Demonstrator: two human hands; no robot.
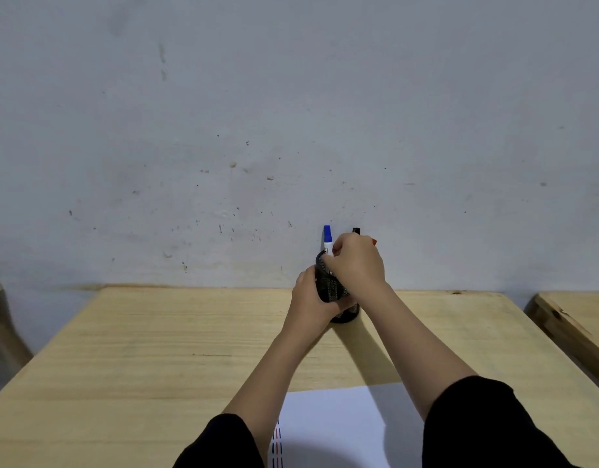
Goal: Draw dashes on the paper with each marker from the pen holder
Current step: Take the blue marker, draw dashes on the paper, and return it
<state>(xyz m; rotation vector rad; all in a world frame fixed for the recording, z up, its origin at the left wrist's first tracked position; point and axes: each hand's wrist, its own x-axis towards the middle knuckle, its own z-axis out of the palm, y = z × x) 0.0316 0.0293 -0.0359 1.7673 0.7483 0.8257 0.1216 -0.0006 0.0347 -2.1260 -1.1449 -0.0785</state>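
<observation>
The left hand [309,304] is wrapped around the dark mesh pen holder [331,288], I'd say to steady it at the far edge of the table [156,349], close to the wall [257,113]. The right hand [357,261] sits over the holder's mouth, fingers curled in among the markers; it seems to be closing on one, but I cannot tell which it has or whether it grips at all. A blue-capped marker [327,239] stands clear beside its fingers, and a black tip [356,230] and a red one [374,242] peek out behind the knuckles. The paper [342,427] lies near the person, between the forearms, its lower part cut off. Red and blue dashes [277,444] run down its left edge, partly hidden by the dark sleeve [223,444].
</observation>
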